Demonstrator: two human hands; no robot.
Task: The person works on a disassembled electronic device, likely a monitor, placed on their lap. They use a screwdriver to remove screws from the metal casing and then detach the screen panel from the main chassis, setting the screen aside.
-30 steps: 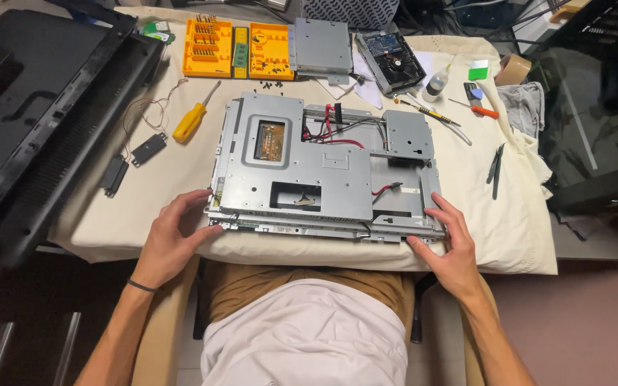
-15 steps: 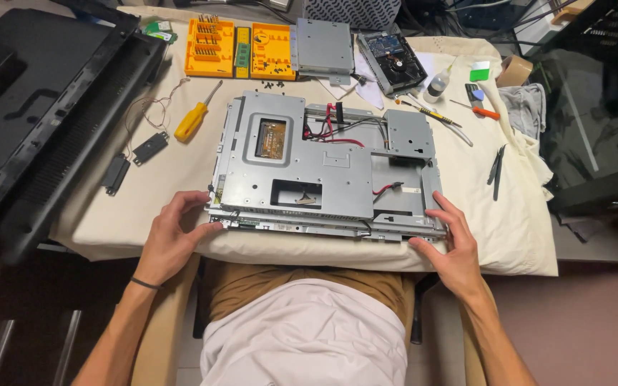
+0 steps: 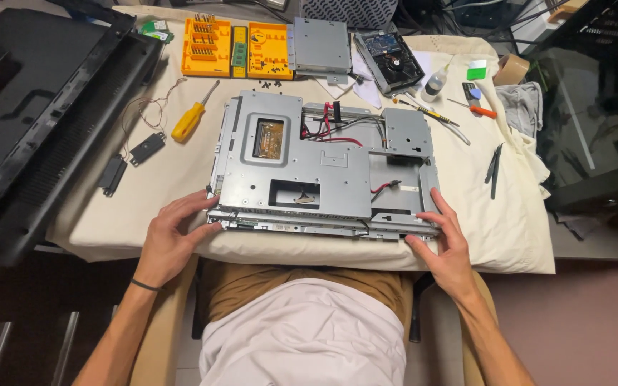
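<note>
Cloth-covered table (image 3: 509,236): screwdriver (image 3: 193,116) (yellow), hard drive (image 3: 389,57)

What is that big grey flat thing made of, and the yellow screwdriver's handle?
The big grey flat chassis panel, gripped at its near corners by the left hand and right hand, looks like dull stamped sheet metal: folded edges, cut-outs. The yellow screwdriver handle looks like smooth plastic.
</note>
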